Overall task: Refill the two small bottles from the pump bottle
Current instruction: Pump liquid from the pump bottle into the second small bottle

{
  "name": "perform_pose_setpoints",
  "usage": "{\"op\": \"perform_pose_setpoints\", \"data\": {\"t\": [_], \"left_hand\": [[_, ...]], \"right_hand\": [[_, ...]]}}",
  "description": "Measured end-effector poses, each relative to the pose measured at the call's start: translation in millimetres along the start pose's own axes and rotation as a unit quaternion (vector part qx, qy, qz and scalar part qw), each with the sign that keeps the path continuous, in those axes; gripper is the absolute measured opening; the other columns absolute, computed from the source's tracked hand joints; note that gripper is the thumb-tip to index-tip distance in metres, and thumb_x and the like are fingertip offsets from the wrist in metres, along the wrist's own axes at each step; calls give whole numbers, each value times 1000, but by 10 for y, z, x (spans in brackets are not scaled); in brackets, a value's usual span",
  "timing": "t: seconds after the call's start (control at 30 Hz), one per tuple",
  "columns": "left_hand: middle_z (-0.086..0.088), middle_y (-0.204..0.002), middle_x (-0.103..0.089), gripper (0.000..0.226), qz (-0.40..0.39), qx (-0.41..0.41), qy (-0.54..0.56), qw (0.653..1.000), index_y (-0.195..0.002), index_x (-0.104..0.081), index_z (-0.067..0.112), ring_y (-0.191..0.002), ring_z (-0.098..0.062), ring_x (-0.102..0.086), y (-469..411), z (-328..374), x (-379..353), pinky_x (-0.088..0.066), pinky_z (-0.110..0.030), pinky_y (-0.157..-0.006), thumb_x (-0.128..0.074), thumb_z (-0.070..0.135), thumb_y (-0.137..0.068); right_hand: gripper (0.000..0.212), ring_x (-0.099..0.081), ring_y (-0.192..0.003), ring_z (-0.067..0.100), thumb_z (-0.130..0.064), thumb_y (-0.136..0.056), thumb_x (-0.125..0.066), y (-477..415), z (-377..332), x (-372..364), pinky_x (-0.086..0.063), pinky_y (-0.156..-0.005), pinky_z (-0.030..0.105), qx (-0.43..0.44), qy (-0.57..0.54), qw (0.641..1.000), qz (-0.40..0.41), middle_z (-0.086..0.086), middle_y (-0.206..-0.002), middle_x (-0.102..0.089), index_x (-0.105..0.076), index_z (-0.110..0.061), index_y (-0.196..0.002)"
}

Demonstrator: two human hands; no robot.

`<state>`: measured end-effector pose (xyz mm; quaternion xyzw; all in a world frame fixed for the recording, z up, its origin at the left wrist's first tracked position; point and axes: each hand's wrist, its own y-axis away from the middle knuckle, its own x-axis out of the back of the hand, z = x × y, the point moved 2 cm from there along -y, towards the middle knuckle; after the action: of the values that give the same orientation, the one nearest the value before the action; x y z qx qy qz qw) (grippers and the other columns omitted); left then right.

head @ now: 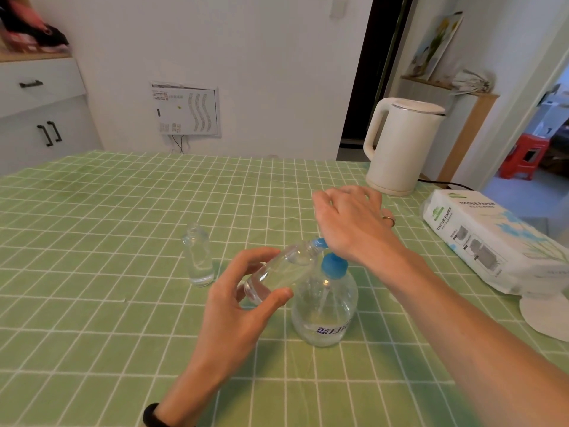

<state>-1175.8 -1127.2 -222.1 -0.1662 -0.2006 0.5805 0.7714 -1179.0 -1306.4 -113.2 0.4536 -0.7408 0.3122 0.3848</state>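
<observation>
Left hand [243,303], thumb and fingers curled round a tilted small bottle [277,272], holds its mouth at the blue spout of the pump bottle [323,306], which stands on the green checked bench [92,334]. Right hand [348,223] rests on the pump head, fingers relaxed and gripping nothing. Second small bottle [199,257] stands upright nearby, to the left.

Clear glossy plastic pump bottle [324,306]; matt checked tablecloth [123,211]; smooth white kettle [400,146].

Tilted small bottle [281,269] in left hand [237,306], at pump bottle [323,306] spout, right hand [348,223] seemingly atop
</observation>
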Motion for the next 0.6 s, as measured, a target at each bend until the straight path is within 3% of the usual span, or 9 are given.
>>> {"op": "perform_pose_setpoints", "data": {"t": [0.07,0.13,0.27,0.37,0.47,0.57,0.6], "left_hand": [[18,-118,-74,42,-2,-3,-4,1000,-116,-68,48,-112,-11,-69,-2,-14,3,-61,-38,-86,-80,40,-77],[18,-119,-74,41,-1,0,-9,1000,-116,-68,47,-112,-12,-69,-1,-50,11,-61,-40,-87,-80,39,-77],[17,-117,-74,41,6,6,-12,1000,-115,-68,47,-111,-13,-69,8,-65,9,-61,-50,-89,-80,41,-76],[16,-117,-74,40,4,5,-12,1000,-115,-69,47,-110,-15,-69,11,-52,7,-60,-55,-90,-79,42,-76],[16,-117,-75,40,0,3,-9,1000,-114,-68,49,-112,-15,-69,10,-35,-2,-61,-54,-90,-79,42,-76],[18,-117,-74,41,1,0,-12,1000,-114,-67,52,-112,-12,-70,10,-30,-1,-62,-49,-88,-80,42,-76],[19,-117,-74,41,1,-1,-11,1000,-114,-67,53,-112,-11,-69,10,-32,0,-62,-48,-88,-80,42,-76]], "right_hand": [[43,-37,-139,35,-36,-106,-29,-3,21,-20,-29,-118,69,-14,-14,1000,0,11,-113,-58,-38,-26,-65],[42,-40,-135,36,-33,-104,-33,-10,31,-58,-29,-117,68,-31,-17,999,-15,12,-107,-56,-38,-25,-64],[37,-31,-145,36,-37,-105,-37,31,4,-68,-26,-120,67,-46,4,999,-24,11,-134,-59,-49,-27,-71],[33,-27,-149,34,-39,-106,-37,45,-4,-49,-24,-121,68,-36,0,999,-13,8,-140,-58,-51,-31,-77],[33,-26,-151,33,-42,-105,-36,15,-1,-16,-24,-121,69,-27,12,1000,-2,8,-141,-59,-60,-29,-88],[40,-17,-157,32,-46,-107,-35,-27,-18,14,-14,-124,70,-15,43,999,2,5,-158,-46,-69,-28,-113],[40,-17,-157,31,-46,-107,-34,-31,-10,11,-14,-124,70,-15,42,999,-1,5,-158,-46,-70,-28,-110]]}}
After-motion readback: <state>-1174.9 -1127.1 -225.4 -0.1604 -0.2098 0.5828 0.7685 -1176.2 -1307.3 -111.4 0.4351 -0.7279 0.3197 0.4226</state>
